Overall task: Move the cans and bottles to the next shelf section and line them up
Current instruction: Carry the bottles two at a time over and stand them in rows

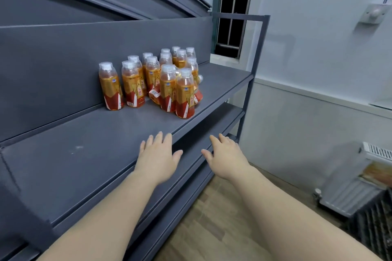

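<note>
1. Presently both hands are empty. The left hand (pixel 158 159) is flat with fingers spread above the front edge of the shelf (pixel 84 154); whether it touches cannot be told. The right hand (pixel 226 159), likewise spread, hangs just off that edge at the left's 3 o'clock.
2. Location: the bottles (pixel 157 82) stand clustered at 12 o'clock from the hands, well apart from them, near the back panel (pixel 106 48). No cans are seen.
3. Handling, as judged: full plastic bottles, moderately weighty, with walls that are likely to yield slightly and glossy sleeves that may be slick. Tall and narrow, they are prone to tipping. Take them round the labelled mid-body.
4. Obstructions: close packing leaves little finger room. A fallen bottle (pixel 154 94) lies among the front ones. Another appears down at the cluster's 3 o'clock.
5. Surroundings: end frame (pixel 252 70) at 1 o'clock; radiator (pixel 360 186) at 4 o'clock.
</note>
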### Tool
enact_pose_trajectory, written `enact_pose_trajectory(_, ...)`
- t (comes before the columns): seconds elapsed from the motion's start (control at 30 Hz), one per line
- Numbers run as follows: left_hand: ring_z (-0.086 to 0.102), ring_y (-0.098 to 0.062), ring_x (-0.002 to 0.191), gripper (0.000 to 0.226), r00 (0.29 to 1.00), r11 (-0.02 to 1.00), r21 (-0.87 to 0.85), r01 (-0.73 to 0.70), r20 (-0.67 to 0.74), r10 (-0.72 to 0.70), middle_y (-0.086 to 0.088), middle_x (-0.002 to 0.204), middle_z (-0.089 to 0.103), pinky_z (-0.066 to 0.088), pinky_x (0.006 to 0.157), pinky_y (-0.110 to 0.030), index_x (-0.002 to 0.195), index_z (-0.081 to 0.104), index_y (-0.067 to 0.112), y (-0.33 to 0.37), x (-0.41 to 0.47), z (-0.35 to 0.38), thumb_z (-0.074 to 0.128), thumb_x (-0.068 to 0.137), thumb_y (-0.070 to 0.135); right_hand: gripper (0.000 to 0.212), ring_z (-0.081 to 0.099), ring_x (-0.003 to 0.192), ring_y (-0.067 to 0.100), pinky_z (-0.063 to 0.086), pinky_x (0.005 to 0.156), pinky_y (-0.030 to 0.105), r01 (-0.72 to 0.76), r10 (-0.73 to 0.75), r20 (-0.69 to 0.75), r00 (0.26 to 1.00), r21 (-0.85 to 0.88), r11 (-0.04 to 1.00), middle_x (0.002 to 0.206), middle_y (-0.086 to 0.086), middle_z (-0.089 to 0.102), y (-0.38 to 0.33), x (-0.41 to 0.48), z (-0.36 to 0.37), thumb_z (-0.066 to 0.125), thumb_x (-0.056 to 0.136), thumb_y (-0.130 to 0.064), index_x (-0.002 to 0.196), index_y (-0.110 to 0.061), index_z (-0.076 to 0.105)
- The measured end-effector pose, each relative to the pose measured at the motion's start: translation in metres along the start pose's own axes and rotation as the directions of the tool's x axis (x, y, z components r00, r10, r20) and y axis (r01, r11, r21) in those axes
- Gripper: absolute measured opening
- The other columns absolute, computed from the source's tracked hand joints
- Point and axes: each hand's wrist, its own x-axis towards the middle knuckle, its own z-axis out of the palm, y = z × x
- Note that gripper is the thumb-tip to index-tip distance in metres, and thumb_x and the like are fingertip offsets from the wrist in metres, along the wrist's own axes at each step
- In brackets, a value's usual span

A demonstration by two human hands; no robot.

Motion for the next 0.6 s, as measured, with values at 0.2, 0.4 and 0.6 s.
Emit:
enact_pose_trajectory(0.2,0.011,-0.033,0.153,0.069,0.999,0.999,0.002,0.05,-0.003,-0.05,-0.01,0.166,0.013,0.01,0.124,-0.048,0.159,0.013,0.017,0.034,0.061,-0.004,0.033,0.103,0.054,0.065,0.017,0.151,0.034,0.017,0.122,0.049,0.038,-0.038,-0.01,0.999,0.014,0.999,0.164,0.015,0.019,0.038,0.068,-0.024,0.034,0.104,-0.053,0.157,-0.017,0.022)
enact_pose_trajectory(0.4,0.01,-0.032,0.153,0.069,0.995,0.995,-0.031,0.095,-0.015,-0.096,-0.01,0.167,0.012,0.01,0.124,-0.048,0.159,0.013,0.017,0.046,0.1,0.003,0.034,0.104,0.053,0.069,0.016,0.152,0.034,0.017,0.123,0.048,0.078,-0.079,0.005,0.997,0.033,0.996,0.165,0.015,0.015,0.053,0.118,-0.029,0.036,0.104,-0.053,0.158,-0.016,0.017)
enact_pose_trajectory(0.6,0.01,-0.032,0.153,0.07,0.989,0.99,-0.036,0.139,-0.036,-0.14,-0.009,0.167,0.013,0.01,0.124,-0.048,0.16,0.012,0.017,0.026,0.141,-0.002,0.035,0.103,0.052,0.083,0.013,0.152,0.032,0.018,0.123,0.043,0.129,-0.126,-0.029,0.992,0.162,0.978,0.166,0.013,0.009,0.034,0.165,-0.031,0.045,0.1,-0.055,0.159,-0.012,0.007)
